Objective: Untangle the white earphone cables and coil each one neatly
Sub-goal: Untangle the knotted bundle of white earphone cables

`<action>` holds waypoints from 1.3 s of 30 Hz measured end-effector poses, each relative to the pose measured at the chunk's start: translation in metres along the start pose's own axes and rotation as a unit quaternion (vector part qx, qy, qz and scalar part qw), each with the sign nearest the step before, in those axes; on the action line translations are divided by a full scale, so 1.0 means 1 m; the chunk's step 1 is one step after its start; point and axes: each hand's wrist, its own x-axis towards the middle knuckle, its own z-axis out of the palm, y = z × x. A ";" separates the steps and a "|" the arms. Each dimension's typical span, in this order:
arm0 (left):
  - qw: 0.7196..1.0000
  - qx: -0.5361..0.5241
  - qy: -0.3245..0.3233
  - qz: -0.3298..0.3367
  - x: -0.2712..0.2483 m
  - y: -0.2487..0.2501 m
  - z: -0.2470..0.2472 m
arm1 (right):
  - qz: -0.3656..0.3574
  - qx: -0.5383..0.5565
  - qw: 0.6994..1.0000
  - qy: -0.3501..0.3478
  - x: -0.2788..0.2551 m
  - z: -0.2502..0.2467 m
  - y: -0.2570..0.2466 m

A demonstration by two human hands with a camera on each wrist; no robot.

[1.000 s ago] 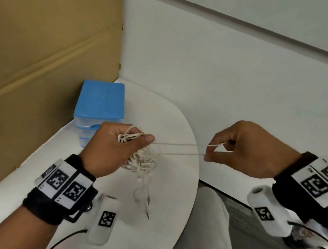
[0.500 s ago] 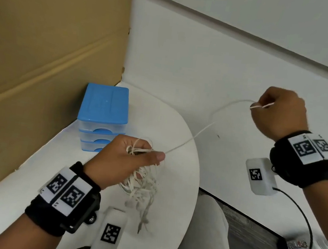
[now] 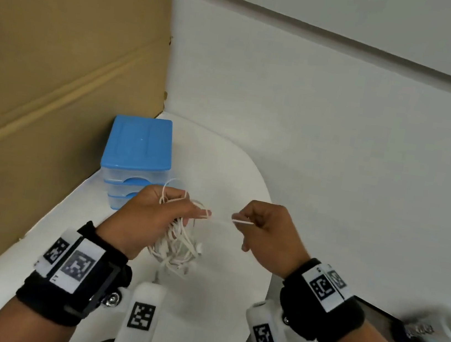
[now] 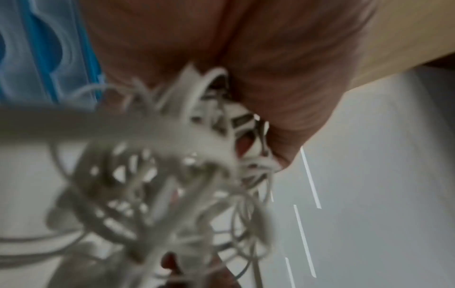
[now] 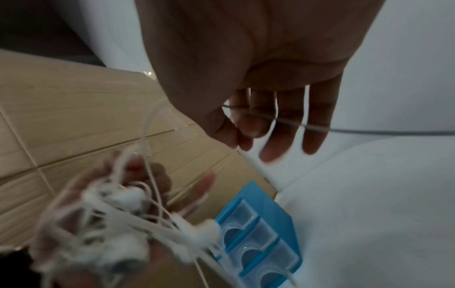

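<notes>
A tangled bundle of white earphone cables (image 3: pixel 175 248) hangs from my left hand (image 3: pixel 201 213) just above the round white table (image 3: pixel 217 300). The left fingers curl round the upper loops. One thin strand (image 3: pixel 220 219) runs from the left fingertips to my right hand (image 3: pixel 240 221), which pinches it between thumb and forefinger a short way to the right. In the right wrist view the strand (image 5: pixel 270 117) crosses the right fingers, and the bundle (image 5: pixel 110 210) lies blurred in the left palm. The left wrist view shows the blurred tangle (image 4: pixel 172 175) under the palm.
A small blue-lidded drawer box (image 3: pixel 136 158) stands on the table just behind the left hand. A cardboard sheet (image 3: pixel 58 75) walls off the left side and a white wall (image 3: pixel 340 129) the back. The table's curved edge (image 3: pixel 269 264) runs under the right hand.
My right hand, raised high to the right with a long strand drawn out, has come down and in close to the left hand. The left hand still holds the bundle.
</notes>
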 end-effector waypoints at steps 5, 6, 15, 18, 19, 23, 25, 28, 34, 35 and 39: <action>0.991 0.018 0.124 -0.042 0.006 0.000 -0.026 | -0.001 0.162 0.977 0.136 0.008 -0.018 -0.006; 0.989 0.013 0.140 -0.044 0.007 0.001 -0.032 | 0.009 0.195 0.968 0.158 0.009 -0.029 -0.008; 0.948 -0.251 0.141 -0.133 0.018 -0.004 -0.029 | -0.002 0.076 0.997 -0.025 0.010 -0.041 0.005; 0.927 -0.333 0.092 -0.148 0.017 -0.003 -0.024 | 0.022 0.036 0.989 -0.145 0.000 -0.010 0.006; 0.916 -0.358 0.076 -0.163 0.016 0.000 -0.024 | 0.024 0.043 0.987 -0.155 -0.002 -0.001 0.006; 0.889 -0.408 -0.035 -0.204 0.005 0.003 -0.030 | 0.035 0.138 0.982 -0.127 -0.002 0.026 0.000; 0.916 -0.360 -0.026 -0.173 0.003 0.001 -0.036 | 0.009 0.132 0.984 -0.120 0.001 0.036 -0.001; 0.916 -0.372 -0.057 -0.135 -0.002 0.017 -0.014 | -0.026 0.122 0.981 -0.147 0.003 0.051 -0.004; 0.918 -0.366 0.080 -0.130 0.004 0.031 0.001 | -0.044 0.220 0.966 -0.127 -0.001 0.062 -0.007; 0.919 -0.362 0.092 -0.123 0.006 0.030 -0.002 | -0.017 0.263 0.957 -0.123 -0.002 0.059 -0.009; 0.916 -0.367 0.106 -0.119 0.010 0.030 -0.018 | 0.097 0.445 0.878 -0.149 -0.012 0.037 -0.018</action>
